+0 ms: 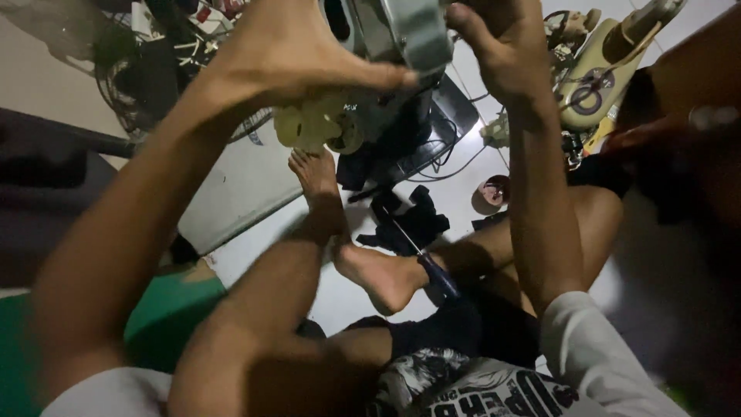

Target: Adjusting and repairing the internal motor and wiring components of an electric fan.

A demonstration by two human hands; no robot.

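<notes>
Fingers point(386, 76) of left hand point(297, 46) clamped across grey metal housing point(401, 31), thumb pressed flat on its lower edge; right hand point(502, 46) curled round housing's far side at 1 o'clock. Housing raised at 12 o'clock, boxy, dull silver, top cropped by frame. Pale yellow plastic part point(312, 123) hangs beneath it, lobed, near 11 o'clock. White tiled floor point(455, 193) below. Bare feet crossed at centre. Black cloth point(413, 220) just right of feet. Screwdriver point(424, 259) with dark blue handle lies against heel, toward 5 o'clock. Small round dish point(492, 191) at 2 o'clock.
</notes>
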